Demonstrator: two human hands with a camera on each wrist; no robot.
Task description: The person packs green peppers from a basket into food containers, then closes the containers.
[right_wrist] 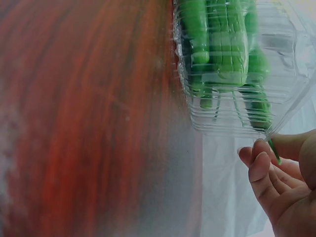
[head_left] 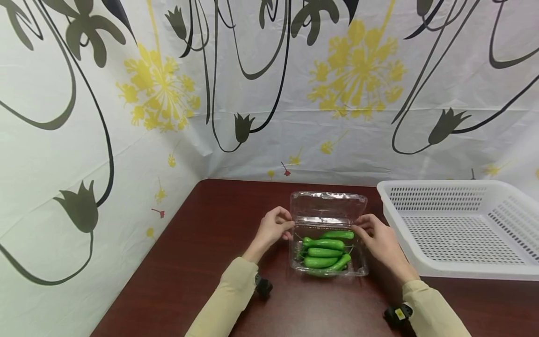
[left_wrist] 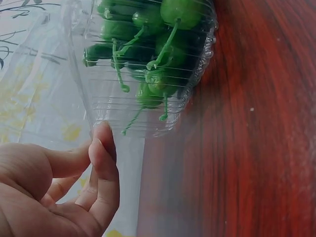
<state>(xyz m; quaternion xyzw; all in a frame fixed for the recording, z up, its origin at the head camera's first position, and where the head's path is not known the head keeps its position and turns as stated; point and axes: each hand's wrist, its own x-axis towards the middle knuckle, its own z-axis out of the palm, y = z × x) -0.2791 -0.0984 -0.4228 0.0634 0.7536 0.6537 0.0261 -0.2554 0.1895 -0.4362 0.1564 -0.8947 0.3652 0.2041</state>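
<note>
A clear plastic clamshell box (head_left: 361,270) sits on the table with its lid (head_left: 328,204) raised at the back. Several green peppers (head_left: 323,252) with thin stems lie inside, mostly side by side. My left hand (head_left: 273,228) pinches the box's left edge near the hinge between thumb and fingers. At the opposite side, my right hand (head_left: 380,241) pinches the right edge by the back corner. The right wrist view shows a green stem (right_wrist: 274,152) poking out over the rim beside the right thumb. Through the ribbed side wall (left_wrist: 131,106), pepper stems show in the left wrist view.
A white perforated plastic basket (head_left: 385,206) stands on the table to the right, close to my right forearm. The dark red-brown wooden table (head_left: 202,243) meets a floral-patterned sheet (head_left: 261,98) at the back and left.
</note>
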